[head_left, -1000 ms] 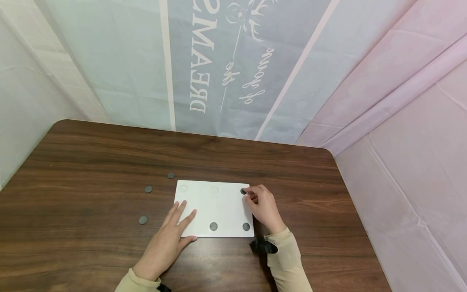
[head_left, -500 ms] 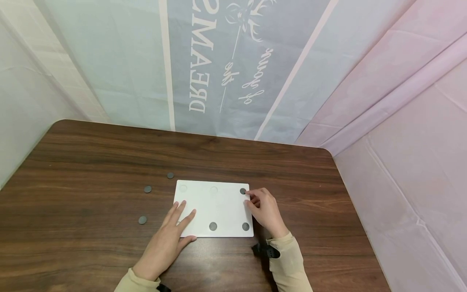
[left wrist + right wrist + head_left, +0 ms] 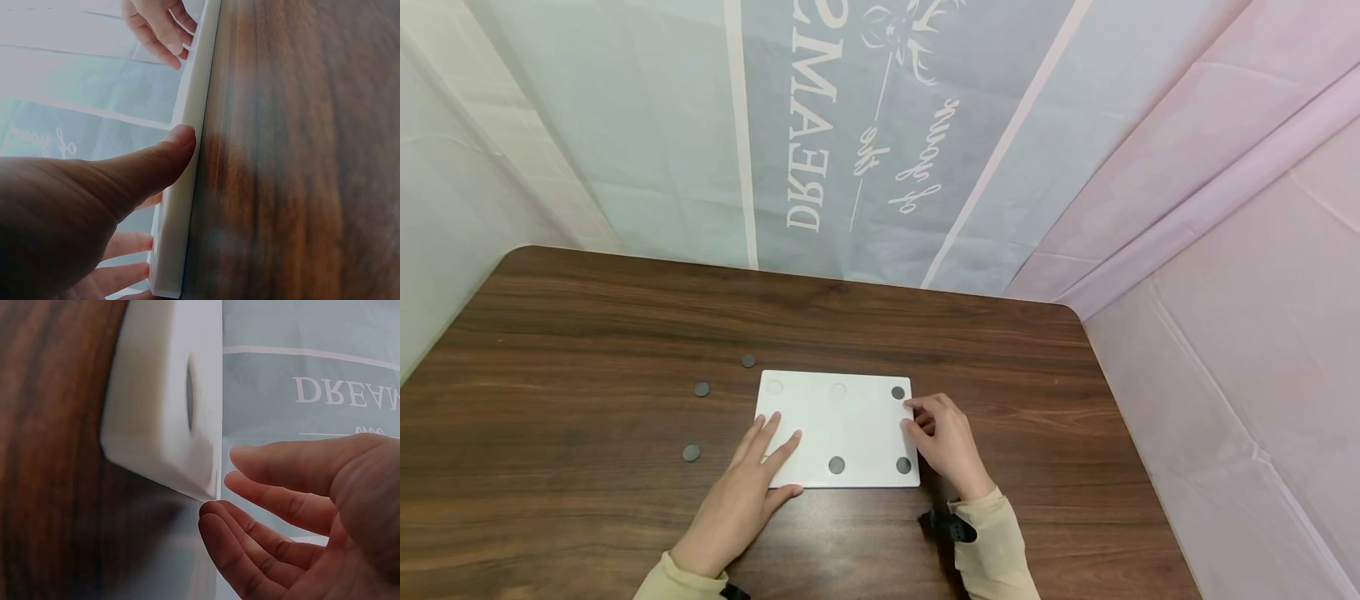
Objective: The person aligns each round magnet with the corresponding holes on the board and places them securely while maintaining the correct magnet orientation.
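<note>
Presently, white board: laid flat on the wooden table.
Seated discs: three are set on the board, at far right, near right and near middle.
Left hand: fingers are spread over the board's left part, thumb rested on its near edge.
Right hand: held by the board's right edge, thumb and forefinger apart; contact cannot be told.
Loose discs: three are scattered left of the board.
Printed cloth: hung behind the table.

From the head: looks forward and down over the table, well back. From the left wrist: looks closely along the white board; from the right: closely at its corner. Shares white board and backdrop between both wrist views.
</note>
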The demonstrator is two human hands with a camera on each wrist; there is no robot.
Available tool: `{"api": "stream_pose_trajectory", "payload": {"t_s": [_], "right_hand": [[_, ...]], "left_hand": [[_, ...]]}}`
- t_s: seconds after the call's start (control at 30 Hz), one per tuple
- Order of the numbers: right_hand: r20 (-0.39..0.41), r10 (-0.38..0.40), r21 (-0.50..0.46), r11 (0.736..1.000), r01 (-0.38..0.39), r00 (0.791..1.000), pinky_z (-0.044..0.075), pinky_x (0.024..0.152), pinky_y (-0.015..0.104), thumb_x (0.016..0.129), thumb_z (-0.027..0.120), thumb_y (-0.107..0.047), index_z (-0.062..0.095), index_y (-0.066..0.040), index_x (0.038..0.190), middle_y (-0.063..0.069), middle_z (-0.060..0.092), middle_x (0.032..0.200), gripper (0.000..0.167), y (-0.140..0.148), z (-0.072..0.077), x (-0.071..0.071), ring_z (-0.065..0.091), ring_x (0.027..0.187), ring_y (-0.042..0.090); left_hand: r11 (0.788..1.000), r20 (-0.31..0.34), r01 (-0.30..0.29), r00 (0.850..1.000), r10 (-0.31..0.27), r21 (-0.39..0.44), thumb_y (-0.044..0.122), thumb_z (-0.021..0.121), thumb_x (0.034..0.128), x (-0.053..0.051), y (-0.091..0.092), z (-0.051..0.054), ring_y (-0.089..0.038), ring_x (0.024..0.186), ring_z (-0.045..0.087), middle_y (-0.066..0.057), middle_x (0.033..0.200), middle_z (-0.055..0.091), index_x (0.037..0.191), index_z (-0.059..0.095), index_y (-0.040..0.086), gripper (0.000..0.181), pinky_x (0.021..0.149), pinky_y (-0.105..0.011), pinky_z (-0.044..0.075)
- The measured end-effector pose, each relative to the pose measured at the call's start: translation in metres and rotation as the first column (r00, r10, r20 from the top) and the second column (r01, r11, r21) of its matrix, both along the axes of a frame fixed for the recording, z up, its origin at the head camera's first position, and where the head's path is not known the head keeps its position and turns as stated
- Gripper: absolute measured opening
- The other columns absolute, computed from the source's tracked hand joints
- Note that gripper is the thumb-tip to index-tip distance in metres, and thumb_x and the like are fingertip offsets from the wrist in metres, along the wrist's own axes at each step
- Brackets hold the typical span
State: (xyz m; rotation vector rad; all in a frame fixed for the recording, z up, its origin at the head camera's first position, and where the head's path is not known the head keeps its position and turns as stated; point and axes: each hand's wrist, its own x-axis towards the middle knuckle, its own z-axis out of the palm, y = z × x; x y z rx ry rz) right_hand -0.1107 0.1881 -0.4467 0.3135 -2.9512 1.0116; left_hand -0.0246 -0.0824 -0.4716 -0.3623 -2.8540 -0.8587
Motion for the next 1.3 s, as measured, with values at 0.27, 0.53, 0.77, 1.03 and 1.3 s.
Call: {"api": "stream_pose_trajectory", "payload": {"t_s": [0.27,0.53,0.77,1.03,1.3], "right_hand": [[0.004,-0.007,-0.003,1.0,0.007,1.0,0.054,0.064,0.024,0.083,0.072,-0.003,0.071,-0.003,0.105,0.01,0.063,0.095,0.023,0.001,-0.001,0.005,0.061,0.075,0.014],[-0.013,-0.004,0.002,1.0,0.004,1.0,0.055,0.066,0.026,0.082,0.072,-0.002,0.071,-0.003,0.104,0.011,0.064,0.103,0.022,0.001,-0.002,0.011,0.064,0.08,0.019],[-0.015,0.006,-0.022,1.0,-0.007,1.0,0.056,0.066,0.026,0.081,0.072,-0.001,0.07,-0.002,0.104,0.012,0.064,0.104,0.023,0.001,-0.004,0.016,0.064,0.08,0.019],[-0.01,0.012,-0.031,0.999,-0.012,1.0,0.056,0.064,0.023,0.082,0.072,-0.001,0.07,-0.002,0.107,0.013,0.063,0.11,0.025,0.0,-0.005,0.023,0.066,0.075,0.016],[-0.018,0.025,-0.003,1.0,-0.025,1.0,0.057,0.066,0.026,0.082,0.074,-0.004,0.069,-0.002,0.11,0.015,0.062,0.115,0.028,-0.001,-0.006,0.029,0.067,0.075,0.017]], "left_hand": [[1.0,-0.002,-0.001,1.0,0.001,0.001,0.027,0.08,0.0755,0.001,0.0,0.0,-0.039,0.137,0.035,-0.019,0.147,0.041,0.131,0.06,0.01,0.061,0.08,-0.044,0.056],[1.0,0.001,-0.001,1.0,0.001,0.005,0.027,0.08,0.0755,0.001,0.0,0.0,-0.039,0.137,0.035,-0.019,0.147,0.041,0.13,0.06,0.009,0.061,0.08,-0.045,0.056],[1.0,-0.003,-0.003,1.0,0.003,0.007,0.027,0.08,0.0755,0.001,0.0,0.0,-0.039,0.137,0.036,-0.019,0.147,0.041,0.13,0.06,0.009,0.061,0.08,-0.046,0.056],[1.0,0.001,-0.005,1.0,0.005,0.007,0.027,0.08,0.0755,0.0,0.0,0.0,-0.039,0.137,0.035,-0.019,0.147,0.041,0.13,0.06,0.01,0.061,0.083,-0.047,0.055],[1.0,0.006,-0.002,1.0,0.002,0.008,0.027,0.08,0.0761,0.0,0.0,0.0,-0.039,0.138,0.035,-0.019,0.148,0.041,0.13,0.06,0.009,0.06,0.084,-0.047,0.054]]}}
